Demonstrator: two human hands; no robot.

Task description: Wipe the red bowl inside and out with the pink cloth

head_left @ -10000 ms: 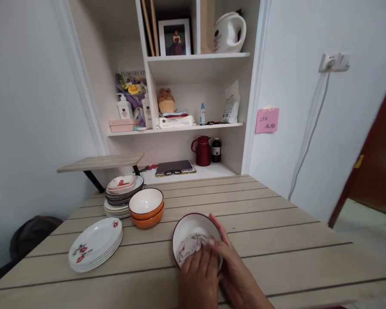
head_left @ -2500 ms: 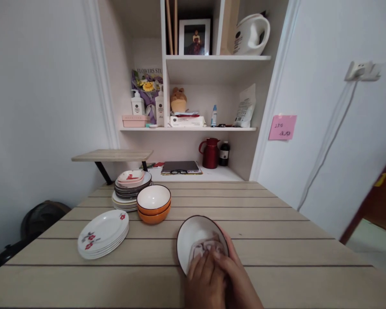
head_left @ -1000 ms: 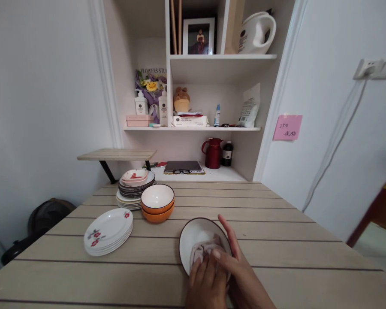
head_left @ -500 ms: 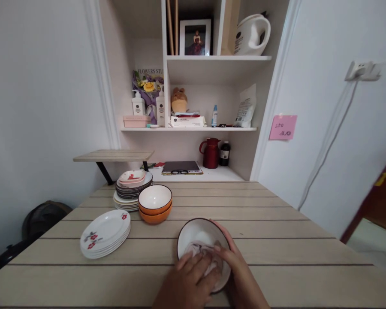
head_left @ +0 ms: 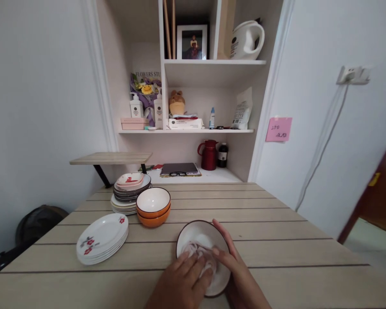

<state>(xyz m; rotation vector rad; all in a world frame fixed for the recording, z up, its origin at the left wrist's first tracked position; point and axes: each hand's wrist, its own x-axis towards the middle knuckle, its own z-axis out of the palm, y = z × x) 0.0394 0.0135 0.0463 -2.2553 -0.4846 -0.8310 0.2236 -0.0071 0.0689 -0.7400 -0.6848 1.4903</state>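
A bowl [head_left: 197, 231] with a white inside and dark rim is tilted toward me near the table's front edge. My right hand [head_left: 234, 262] grips its right side, thumb over the rim and fingers along the outside. Inside the bowl lies a crumpled pale cloth [head_left: 193, 248]. My left hand [head_left: 184, 277] presses this cloth against the inner wall, its fingers bent over it and covering part of it. The bowl's underside is hidden from view.
Left of the bowl stand two stacked orange bowls [head_left: 153, 219] and a pile of flowered white plates [head_left: 104, 234]. Behind them is a stack of dark-rimmed plates [head_left: 131, 194] topped by small pinkish dishes [head_left: 128, 181]. A red jug [head_left: 209, 155] stands at the back.
My left hand and the cloth have shifted slightly left and down inside the bowl. My right hand still grips the bowl. The whole view has moved a little.
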